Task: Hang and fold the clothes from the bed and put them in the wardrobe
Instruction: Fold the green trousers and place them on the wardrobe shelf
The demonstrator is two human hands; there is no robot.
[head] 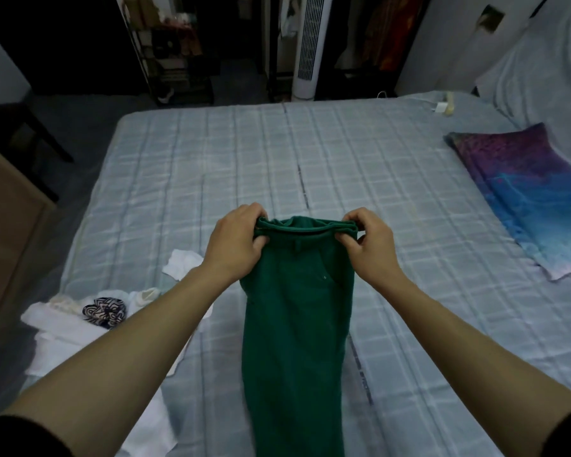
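A pair of dark green trousers point(297, 318) hangs lengthwise over the bed point(310, 153), folded leg on leg, its lower end running out of the bottom of the frame. My left hand point(236, 240) pinches the left end of the waistband. My right hand point(366, 240) pinches the right end, thumb underneath. Both hands hold the waistband stretched level above the pale checked sheet. A heap of white clothes point(76, 328) with a black-and-white patterned piece point(104, 311) lies at the bed's left edge, partly behind my left forearm.
A purple-and-blue pillow point(538, 196) lies at the right side of the bed. Beyond the far edge stand a white tower fan point(309, 44), a dark shelf rack point(175, 51) and hanging garments point(389, 31). A wooden cabinet point(7, 232) stands at the left.
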